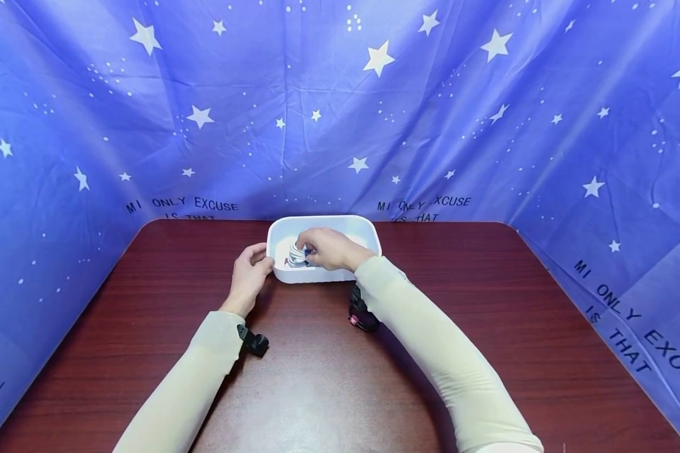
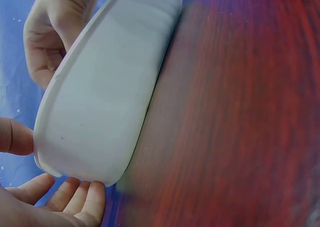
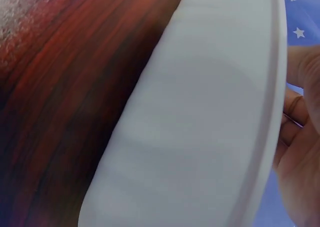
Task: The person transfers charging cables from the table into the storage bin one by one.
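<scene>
A white plastic bin (image 1: pixel 340 275) with rounded corners stands near the far edge of the table. Inside its left half lies a coil of white cable (image 1: pixel 296 255), and my right hand (image 1: pixel 333 249) reaches over the front wall and pinches it. The bin wall (image 3: pixel 195 112) hides most of that hand's fingers in the right wrist view. At the bin's left end is my left hand (image 1: pixel 248 275), its thumb at the rim and its fairly straight fingers (image 2: pixel 77 202) against the end wall in the left wrist view.
The brown wood-grain table (image 1: pixel 294 396) meets a blue curtain (image 1: pixel 317 138) with white stars just behind the bin. More curtain hangs along both sides. A black wrist camera (image 1: pixel 254 341) sits on the left wrist, another (image 1: pixel 362 311) under the right sleeve.
</scene>
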